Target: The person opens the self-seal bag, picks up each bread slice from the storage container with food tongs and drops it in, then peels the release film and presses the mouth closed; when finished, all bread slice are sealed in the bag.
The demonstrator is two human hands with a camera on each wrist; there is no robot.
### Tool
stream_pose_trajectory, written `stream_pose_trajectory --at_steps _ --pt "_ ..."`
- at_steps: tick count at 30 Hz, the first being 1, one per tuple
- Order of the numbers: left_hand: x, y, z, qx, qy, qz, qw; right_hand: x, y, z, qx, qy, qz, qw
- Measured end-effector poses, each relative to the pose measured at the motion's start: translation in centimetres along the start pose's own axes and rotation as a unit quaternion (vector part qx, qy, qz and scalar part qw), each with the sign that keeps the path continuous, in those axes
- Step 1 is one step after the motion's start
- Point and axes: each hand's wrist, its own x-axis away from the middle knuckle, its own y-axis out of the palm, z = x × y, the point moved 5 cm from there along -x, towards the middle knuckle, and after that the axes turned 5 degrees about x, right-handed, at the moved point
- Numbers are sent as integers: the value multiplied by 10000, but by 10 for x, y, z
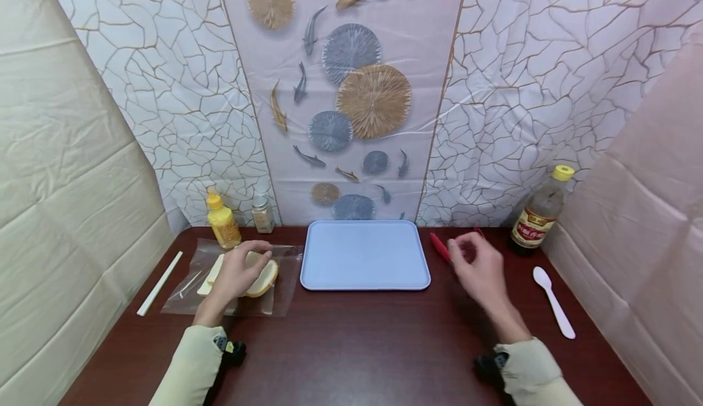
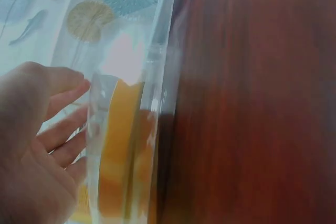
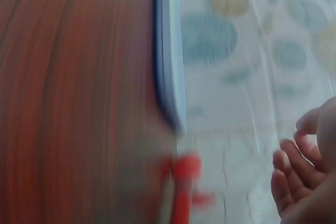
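Observation:
My left hand (image 1: 233,279) hovers over a clear plastic bag (image 1: 282,299) at the left, its fingers loosely bent with nothing between them. In the bag lie pale slices (image 1: 206,286) and a round piece with an orange-yellow edge (image 1: 266,279), partly covered by the hand. The left wrist view shows the fingers beside the bag and that orange edge (image 2: 118,156). Loosely curled and holding nothing, my right hand (image 1: 484,271) is just right of a slim red item (image 1: 439,247). That item appears blurred in the right wrist view, where its kind is unclear.
A light blue tray (image 1: 365,256) lies between the hands. Behind the bag stand a yellow squeeze bottle (image 1: 223,223) and a small spice jar (image 1: 263,215). White chopsticks (image 1: 160,284) lie far left. To the right are a sauce bottle (image 1: 535,217) and a white spoon (image 1: 555,303).

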Motion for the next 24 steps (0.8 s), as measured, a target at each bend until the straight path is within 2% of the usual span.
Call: stream_pose_trajectory --at_steps 5,8,11,14,17,22,24 --pt "-20 23 3 -324 -145 -356 9987 11 61 -53 -710 -468 -779 9933" --pt "-27 37 1 -535 -321 -620 9961 20 101 -85 -1182 -659 -1331 9818" --pt "-24 44 -4 -705 -416 -810 9933 31 140 -115 -1502 -637 -1905 9680" --pt "-18 44 -10 -782 -489 -788 9926 43 173 -139 -1599 -472 -2398 9564" --pt "-17 42 -13 -730 -608 -578 9938 49 198 -160 -1643 -364 -2654 9493" --pt "-22 39 -10 -530 -613 -196 9965 58 226 -185 -1766 -325 -2931 9391" --pt "-22 38 -10 -459 -655 -155 9967 61 234 -191 -1792 -285 -3062 9345"
